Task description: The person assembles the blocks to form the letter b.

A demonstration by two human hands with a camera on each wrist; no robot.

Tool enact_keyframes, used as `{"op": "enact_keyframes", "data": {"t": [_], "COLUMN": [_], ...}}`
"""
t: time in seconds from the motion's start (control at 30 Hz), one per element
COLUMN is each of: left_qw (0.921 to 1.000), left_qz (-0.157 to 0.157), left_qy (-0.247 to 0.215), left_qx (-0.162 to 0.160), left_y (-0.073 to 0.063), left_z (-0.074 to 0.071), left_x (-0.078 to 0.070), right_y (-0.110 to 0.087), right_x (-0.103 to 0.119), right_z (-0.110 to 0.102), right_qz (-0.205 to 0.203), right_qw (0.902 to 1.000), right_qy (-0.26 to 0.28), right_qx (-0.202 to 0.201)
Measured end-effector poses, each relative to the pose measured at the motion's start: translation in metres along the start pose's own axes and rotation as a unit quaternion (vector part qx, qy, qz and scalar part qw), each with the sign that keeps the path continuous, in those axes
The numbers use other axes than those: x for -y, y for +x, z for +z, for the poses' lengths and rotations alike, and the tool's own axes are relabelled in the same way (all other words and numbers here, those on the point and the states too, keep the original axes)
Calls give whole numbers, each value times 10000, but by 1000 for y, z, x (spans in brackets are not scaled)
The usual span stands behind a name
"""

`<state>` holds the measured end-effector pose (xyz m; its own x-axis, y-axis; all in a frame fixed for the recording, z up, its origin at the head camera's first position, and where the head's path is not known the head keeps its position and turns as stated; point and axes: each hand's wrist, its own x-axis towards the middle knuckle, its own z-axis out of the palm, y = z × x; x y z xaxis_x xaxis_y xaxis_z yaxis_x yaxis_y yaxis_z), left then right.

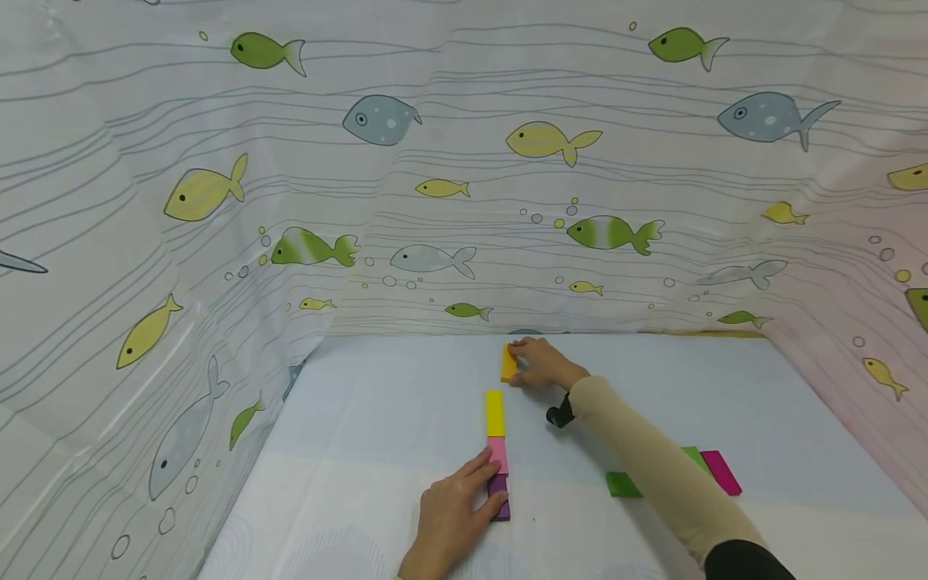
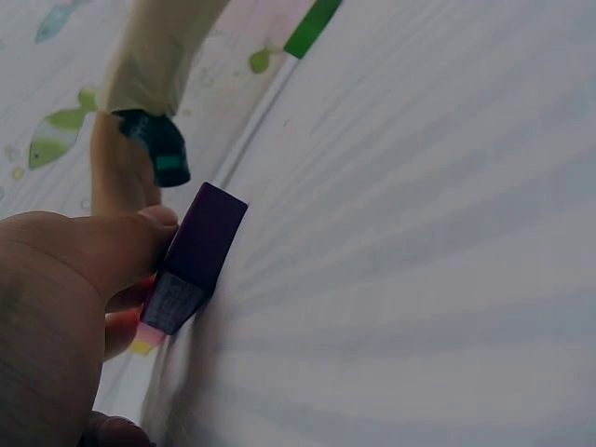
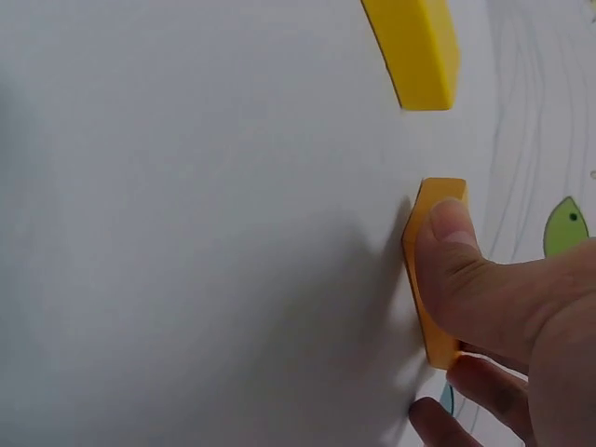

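Observation:
Three blocks stand end to end in a line: a yellow block (image 1: 495, 412), a pink block (image 1: 497, 455) and a purple block (image 1: 499, 509). My left hand (image 1: 455, 507) holds the near end of this line, its thumb against the purple block and its fingertips across the pink one. The left wrist view shows the purple block (image 2: 207, 233) close up beside the thumb. Farther off, my right hand (image 1: 542, 364) grips an orange block (image 1: 509, 366) just beyond the yellow one. In the right wrist view a gap separates the orange block (image 3: 438, 321) from the yellow block (image 3: 424, 60).
Right of the line, partly covered by my right forearm, lie a dark green block (image 1: 622, 484), a lighter green block (image 1: 696, 457) and a magenta block (image 1: 722, 472). A fish-patterned sheet (image 1: 435, 217) encloses the white table (image 1: 362, 451) at the back and sides.

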<state>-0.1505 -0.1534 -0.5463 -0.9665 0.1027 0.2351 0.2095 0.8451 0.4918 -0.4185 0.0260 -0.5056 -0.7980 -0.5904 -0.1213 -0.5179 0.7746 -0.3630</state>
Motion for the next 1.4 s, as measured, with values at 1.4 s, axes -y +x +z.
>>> {"op": "enact_keyframes", "data": {"t": [1.4], "left_qw": [9999], "left_qz": [-75], "left_qy": [12], "left_qx": [86], "left_y": [0], "left_z": [-3], "left_x": [-3], "right_y": [10], "right_x": [20], "right_z": [7], "right_qz": [-578], "right_qw": [9979], "right_qy": [278], "right_qx": [132]}}
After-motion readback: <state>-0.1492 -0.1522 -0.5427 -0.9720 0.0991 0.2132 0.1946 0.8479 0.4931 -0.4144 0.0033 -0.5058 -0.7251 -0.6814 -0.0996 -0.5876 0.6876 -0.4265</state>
